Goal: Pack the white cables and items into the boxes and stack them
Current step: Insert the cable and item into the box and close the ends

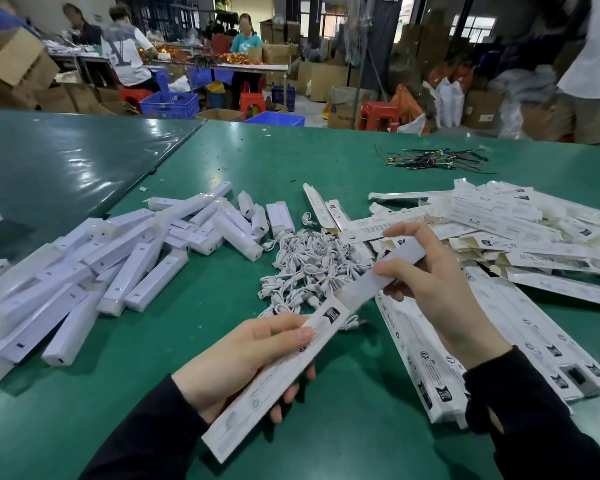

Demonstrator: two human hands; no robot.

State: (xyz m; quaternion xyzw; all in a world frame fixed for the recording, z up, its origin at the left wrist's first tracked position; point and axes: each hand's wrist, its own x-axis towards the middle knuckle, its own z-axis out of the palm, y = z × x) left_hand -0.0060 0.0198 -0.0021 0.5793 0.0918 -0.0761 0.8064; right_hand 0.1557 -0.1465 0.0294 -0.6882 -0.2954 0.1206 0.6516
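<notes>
Holding box (274, 379) w/ both hands | green table (222, 161) | busy workshop

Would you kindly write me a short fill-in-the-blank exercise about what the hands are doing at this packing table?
1. The left hand holds a long white ____.
2. The right hand pushes a white bar into the box's ____ end.
3. The cables lie piled on the ____ table.
4. Loose bars are heaped on the person's ____ side.

Missing words: box; open; green; left
</notes>
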